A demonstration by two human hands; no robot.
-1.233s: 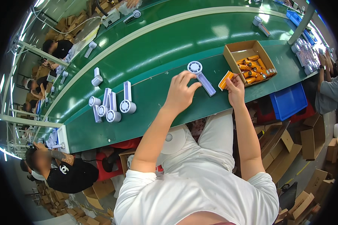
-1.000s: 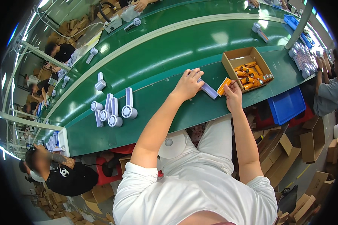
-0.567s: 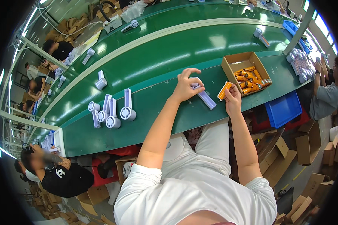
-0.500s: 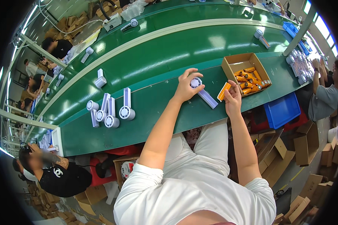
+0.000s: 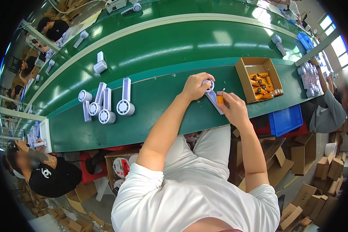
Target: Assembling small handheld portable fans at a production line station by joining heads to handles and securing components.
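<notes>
My left hand (image 5: 196, 87) is closed round the round head of a lavender handheld fan (image 5: 214, 101), whose hollow handle slants down to the right over the bench. Between the fingers of my right hand (image 5: 236, 110) is an orange battery (image 5: 220, 99), held at the open handle; the fingers partly cover it, and I cannot tell whether it is seated. To the right, a cardboard box (image 5: 242, 79) holds several orange batteries (image 5: 262, 82). Several similar fans (image 5: 106, 116) with open handles lie on the bench to the left.
Beyond the green bench (image 5: 154, 127) runs a green conveyor (image 5: 150, 52), with a fan (image 5: 100, 65) on it. A blue tray (image 5: 285, 120) sits below the bench edge at right. Co-workers sit at both sides, one in a black shirt (image 5: 52, 178). Cardboard boxes (image 5: 303, 152) stand on the floor.
My right hand has brought the orange battery leftward to the fan's handle. My left hand has closed further over the fan head. The whole view has shifted slightly.
</notes>
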